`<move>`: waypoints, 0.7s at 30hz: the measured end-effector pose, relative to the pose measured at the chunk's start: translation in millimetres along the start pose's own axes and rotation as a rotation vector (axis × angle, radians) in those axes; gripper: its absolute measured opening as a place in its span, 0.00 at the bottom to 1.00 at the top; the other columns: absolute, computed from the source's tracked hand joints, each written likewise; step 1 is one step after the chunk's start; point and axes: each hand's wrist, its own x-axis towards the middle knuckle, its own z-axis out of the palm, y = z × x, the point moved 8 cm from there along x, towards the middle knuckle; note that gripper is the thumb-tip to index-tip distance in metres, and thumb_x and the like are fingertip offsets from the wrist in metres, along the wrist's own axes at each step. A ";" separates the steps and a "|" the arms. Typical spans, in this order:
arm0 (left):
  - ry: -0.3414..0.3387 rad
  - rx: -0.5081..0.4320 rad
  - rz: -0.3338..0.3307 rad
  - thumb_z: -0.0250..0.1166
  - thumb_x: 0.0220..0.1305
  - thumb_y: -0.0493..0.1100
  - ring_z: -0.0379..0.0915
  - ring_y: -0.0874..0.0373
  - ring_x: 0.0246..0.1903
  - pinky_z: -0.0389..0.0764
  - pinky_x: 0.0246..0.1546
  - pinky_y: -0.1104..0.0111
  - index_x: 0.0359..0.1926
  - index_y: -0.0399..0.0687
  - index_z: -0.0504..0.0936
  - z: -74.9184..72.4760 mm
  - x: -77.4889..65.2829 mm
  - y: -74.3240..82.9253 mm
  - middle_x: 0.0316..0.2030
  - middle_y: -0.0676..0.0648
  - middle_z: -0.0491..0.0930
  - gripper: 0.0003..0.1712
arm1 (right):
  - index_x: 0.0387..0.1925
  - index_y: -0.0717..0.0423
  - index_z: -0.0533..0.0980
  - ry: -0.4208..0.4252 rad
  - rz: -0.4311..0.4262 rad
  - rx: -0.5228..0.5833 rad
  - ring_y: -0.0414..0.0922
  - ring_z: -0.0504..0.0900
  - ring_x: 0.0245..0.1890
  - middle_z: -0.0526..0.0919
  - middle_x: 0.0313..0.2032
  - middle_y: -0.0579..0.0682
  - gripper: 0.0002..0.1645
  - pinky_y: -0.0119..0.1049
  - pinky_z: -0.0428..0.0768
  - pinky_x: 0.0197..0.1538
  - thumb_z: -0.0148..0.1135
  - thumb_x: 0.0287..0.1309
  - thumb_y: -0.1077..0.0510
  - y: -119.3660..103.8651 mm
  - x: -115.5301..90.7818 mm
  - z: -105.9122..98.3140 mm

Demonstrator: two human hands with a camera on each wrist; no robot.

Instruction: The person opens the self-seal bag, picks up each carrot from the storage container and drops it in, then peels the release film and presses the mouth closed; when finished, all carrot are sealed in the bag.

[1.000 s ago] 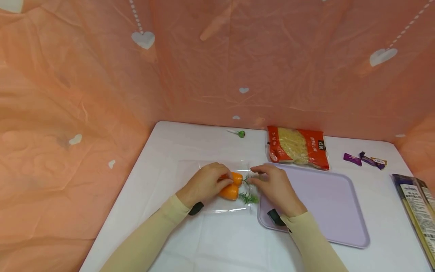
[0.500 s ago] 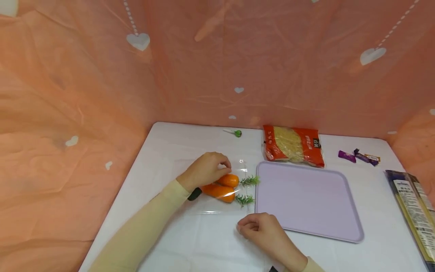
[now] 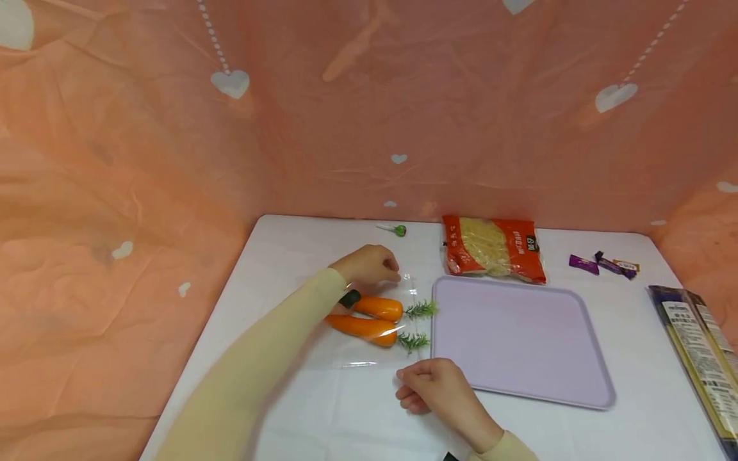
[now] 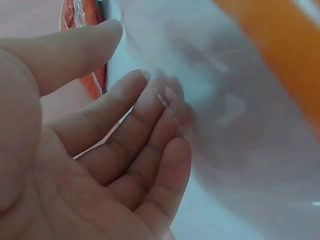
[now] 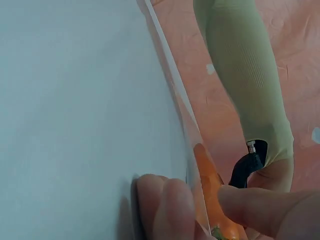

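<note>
Two orange carrots with leafy green tops lie side by side in a clear plastic bag (image 3: pixel 357 356): the far carrot (image 3: pixel 383 308) and the near carrot (image 3: pixel 371 331). Their tops reach the bag's right end. My left hand (image 3: pixel 366 264) is at the bag's far edge; in the left wrist view the film edge meets its bent fingertips (image 4: pixel 175 155), while the thumb stands apart. Just off the bag's near right corner is my right hand (image 3: pixel 438 387), with thumb (image 5: pixel 240 205) and fingers apart in the right wrist view.
A lilac tray (image 3: pixel 519 339) lies right of the bag. Behind it is a red packet (image 3: pixel 490 246) with yellowish contents. A green lollipop (image 3: pixel 399 230) lies at the back, small wrapped sweets (image 3: pixel 584 264) at the back right, and a long dark packet (image 3: pixel 694 358) along the right side.
My right hand has left the carrot tops for the bag's near right corner. My left hand has moved off the carrots to the bag's far edge, uncovering both carrots.
</note>
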 end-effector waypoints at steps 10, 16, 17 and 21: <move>-0.052 -0.058 0.031 0.68 0.66 0.47 0.74 0.56 0.34 0.77 0.36 0.68 0.35 0.53 0.89 6.4 2.5 -1.0 0.36 0.54 0.84 0.06 | 0.39 0.67 0.83 0.116 -0.003 0.002 0.43 0.87 0.21 0.87 0.24 0.54 0.18 0.37 0.87 0.29 0.65 0.66 0.52 -5.0 5.4 4.9; 0.001 -0.066 0.044 0.67 0.68 0.50 0.75 0.55 0.37 0.78 0.40 0.66 0.37 0.55 0.89 -3.5 -4.7 -0.3 0.37 0.53 0.85 0.08 | 0.38 0.66 0.83 0.195 -0.021 -0.062 0.43 0.86 0.21 0.86 0.23 0.52 0.18 0.35 0.87 0.28 0.62 0.69 0.52 -14.3 11.0 -0.9; 0.010 -0.065 0.045 0.67 0.68 0.50 0.75 0.55 0.38 0.78 0.40 0.66 0.37 0.55 0.89 -5.4 -6.3 -0.5 0.37 0.54 0.85 0.08 | 0.39 0.66 0.82 0.206 -0.025 -0.065 0.43 0.86 0.21 0.86 0.23 0.52 0.17 0.34 0.87 0.28 0.62 0.69 0.53 -15.5 11.6 -1.6; 0.050 -0.058 0.062 0.66 0.67 0.50 0.76 0.55 0.37 0.79 0.40 0.66 0.39 0.53 0.90 -14.7 -11.9 -1.5 0.35 0.55 0.85 0.09 | 0.39 0.67 0.82 0.269 -0.046 -0.070 0.43 0.86 0.20 0.86 0.22 0.53 0.14 0.34 0.86 0.26 0.61 0.69 0.57 -20.3 13.1 -7.8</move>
